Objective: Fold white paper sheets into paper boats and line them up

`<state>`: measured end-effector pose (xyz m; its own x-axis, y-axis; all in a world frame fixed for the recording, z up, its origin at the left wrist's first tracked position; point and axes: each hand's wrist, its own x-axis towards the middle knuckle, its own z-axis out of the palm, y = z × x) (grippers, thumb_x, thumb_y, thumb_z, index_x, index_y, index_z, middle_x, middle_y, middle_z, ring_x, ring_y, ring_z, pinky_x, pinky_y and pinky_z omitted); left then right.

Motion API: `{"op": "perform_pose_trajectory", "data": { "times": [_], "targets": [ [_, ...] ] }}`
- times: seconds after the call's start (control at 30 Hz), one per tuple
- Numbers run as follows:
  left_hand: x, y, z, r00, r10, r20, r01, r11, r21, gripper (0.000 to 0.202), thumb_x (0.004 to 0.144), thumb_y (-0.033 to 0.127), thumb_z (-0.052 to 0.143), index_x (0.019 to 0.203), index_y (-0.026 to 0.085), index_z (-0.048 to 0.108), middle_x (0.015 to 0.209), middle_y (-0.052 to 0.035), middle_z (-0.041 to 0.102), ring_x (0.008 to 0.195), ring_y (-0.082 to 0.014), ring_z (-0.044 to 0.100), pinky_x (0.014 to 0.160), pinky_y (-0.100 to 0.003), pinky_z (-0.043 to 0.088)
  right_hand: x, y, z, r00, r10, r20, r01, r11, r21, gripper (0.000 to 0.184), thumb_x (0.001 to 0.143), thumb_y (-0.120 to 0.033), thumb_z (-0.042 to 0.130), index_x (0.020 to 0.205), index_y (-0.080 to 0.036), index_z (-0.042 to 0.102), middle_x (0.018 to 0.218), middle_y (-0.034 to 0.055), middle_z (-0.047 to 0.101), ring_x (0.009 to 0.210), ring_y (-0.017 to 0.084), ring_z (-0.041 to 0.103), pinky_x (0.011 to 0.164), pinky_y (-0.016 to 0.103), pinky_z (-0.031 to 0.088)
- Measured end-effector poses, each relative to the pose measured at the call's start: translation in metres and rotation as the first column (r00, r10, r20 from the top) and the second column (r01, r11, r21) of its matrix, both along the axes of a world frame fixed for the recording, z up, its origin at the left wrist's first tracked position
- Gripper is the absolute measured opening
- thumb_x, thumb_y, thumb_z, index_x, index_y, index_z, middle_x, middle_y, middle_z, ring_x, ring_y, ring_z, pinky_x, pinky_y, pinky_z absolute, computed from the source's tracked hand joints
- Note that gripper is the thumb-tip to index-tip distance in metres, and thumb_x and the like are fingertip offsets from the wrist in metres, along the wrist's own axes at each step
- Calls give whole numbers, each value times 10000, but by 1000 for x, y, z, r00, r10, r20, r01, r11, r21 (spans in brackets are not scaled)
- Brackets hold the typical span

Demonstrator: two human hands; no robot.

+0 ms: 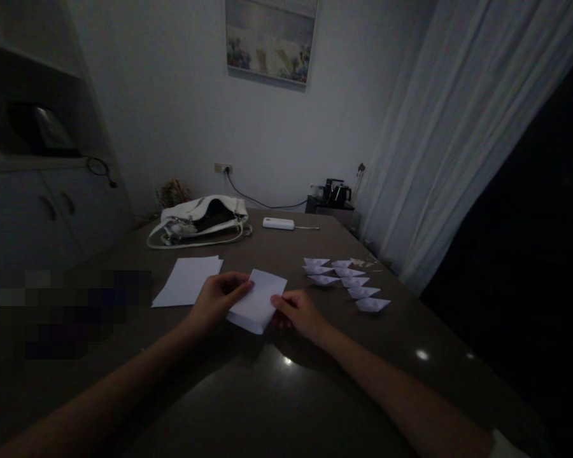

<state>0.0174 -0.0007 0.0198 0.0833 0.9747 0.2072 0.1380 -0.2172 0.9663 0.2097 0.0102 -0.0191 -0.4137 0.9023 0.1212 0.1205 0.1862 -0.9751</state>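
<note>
A folded sheet of white paper [258, 299] is held between my two hands, a little above the dark table. My left hand [218, 294] pinches its left edge, thumb on top. On the right edge, my right hand [300, 313] grips it with the thumb over the face and the fingers curled beneath. Left of my hands lies a stack of white paper sheets [184, 283], partly covered by my left hand. Several folded white paper boats [365, 292] stand in two columns on the table to the right.
A white handbag [205, 219] lies at the table's back left, and a white power bank [278, 223] with a short cable sits at the back. Small scraps [363, 262] lie beyond the boats. A black kettle [340, 194] stands past the far edge, beside a white curtain [439, 127].
</note>
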Motion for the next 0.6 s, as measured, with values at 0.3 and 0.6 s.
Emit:
{"op": "perform_pose_trajectory", "data": {
  "times": [0.3, 0.6],
  "targets": [
    [1, -1, 2, 998, 59, 6, -59, 998, 11, 410, 623, 447, 721, 856, 114, 664, 743, -71, 708, 611, -178, 629, 475, -223, 444, -1, -5, 4, 998, 68, 10, -68, 998, -10, 493, 758, -600, 534, 624, -128, 568, 527, 15, 593, 386, 63, 455, 363, 178, 297],
    [0, 3, -2, 995, 98, 29, -99, 993, 60, 402, 613, 441, 728, 850, 119, 680, 735, -65, 708, 614, -169, 625, 518, -233, 458, -2, -9, 9, 993, 109, 39, -108, 994, -17, 493, 759, -597, 532, 616, -127, 578, 520, 16, 601, 375, 55, 437, 354, 173, 286]
  ]
}}
